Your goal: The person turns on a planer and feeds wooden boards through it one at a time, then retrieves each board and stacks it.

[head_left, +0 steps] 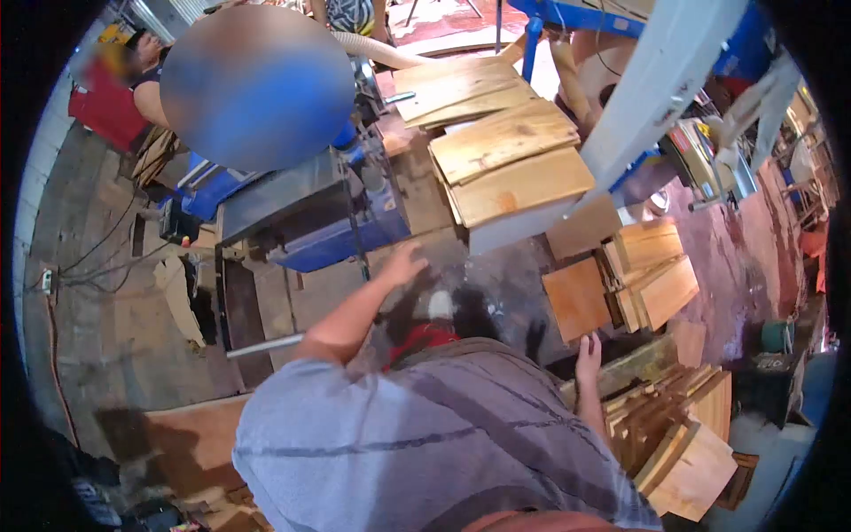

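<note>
My left hand (406,264) is stretched forward beside the blue-sided machine (341,235), fingers apart and nothing in them. Low on the right, my right hand (589,353) has its fingers raised and slightly apart, with the fingertips right at the lower edge of a reddish-brown wooden panel (576,299). That panel sits against a small stack of wooden boards (660,288). Ahead of me, larger wooden panels (523,182) are piled on a pale support, with more panels (461,87) behind them.
A white post (660,89) rises right of the panel piles. More cut boards (691,470) stand at the lower right. A metal bar (266,346) juts from the machine's frame near my left forearm. A person in blue (266,97) is across the machine; cables (97,275) lie left.
</note>
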Available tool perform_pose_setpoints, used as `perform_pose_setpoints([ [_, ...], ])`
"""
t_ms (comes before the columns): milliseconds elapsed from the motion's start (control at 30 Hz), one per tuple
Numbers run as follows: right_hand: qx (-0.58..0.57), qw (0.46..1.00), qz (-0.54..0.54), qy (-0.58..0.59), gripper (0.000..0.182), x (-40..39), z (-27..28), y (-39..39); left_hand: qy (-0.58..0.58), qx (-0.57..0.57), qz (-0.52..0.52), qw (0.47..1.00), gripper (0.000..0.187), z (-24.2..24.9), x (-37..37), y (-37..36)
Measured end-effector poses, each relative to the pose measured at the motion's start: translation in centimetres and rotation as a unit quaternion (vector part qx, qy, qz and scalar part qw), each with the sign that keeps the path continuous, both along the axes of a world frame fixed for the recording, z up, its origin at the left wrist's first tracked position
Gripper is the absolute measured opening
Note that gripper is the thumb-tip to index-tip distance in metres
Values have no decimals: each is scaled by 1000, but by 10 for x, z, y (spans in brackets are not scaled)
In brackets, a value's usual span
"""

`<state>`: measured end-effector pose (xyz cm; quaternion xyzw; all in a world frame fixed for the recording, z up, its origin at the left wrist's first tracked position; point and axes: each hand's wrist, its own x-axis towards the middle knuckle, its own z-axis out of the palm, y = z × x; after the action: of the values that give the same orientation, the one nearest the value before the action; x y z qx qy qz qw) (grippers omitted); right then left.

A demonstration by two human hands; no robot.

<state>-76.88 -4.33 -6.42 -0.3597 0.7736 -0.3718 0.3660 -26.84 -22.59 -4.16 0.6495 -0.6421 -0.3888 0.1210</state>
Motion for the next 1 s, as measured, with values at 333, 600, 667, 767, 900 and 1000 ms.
perform_pose_setpoints([
  [333,-4,933,359,19,49,162,-35,-299,-51,-153,-107,981,41,30,78,-4],
  [600,136,932,289,-172,29,240,-94,-463,-168,-156,-182,956,36,31,65,-14],
  [667,149,943,181,-234,26,243,-119,-506,-203,-130,-97,966,35,26,58,-18],
  [767,104,955,-20,-277,31,241,-116,-543,-243,-101,-62,963,33,20,52,-14],
  [900,148,939,-80,-300,39,227,-148,-577,-253,-104,-62,960,28,13,57,-18],
  [1000,159,936,-57,-307,38,226,-156,-583,-228,-82,-60,968,25,16,54,-21],
])
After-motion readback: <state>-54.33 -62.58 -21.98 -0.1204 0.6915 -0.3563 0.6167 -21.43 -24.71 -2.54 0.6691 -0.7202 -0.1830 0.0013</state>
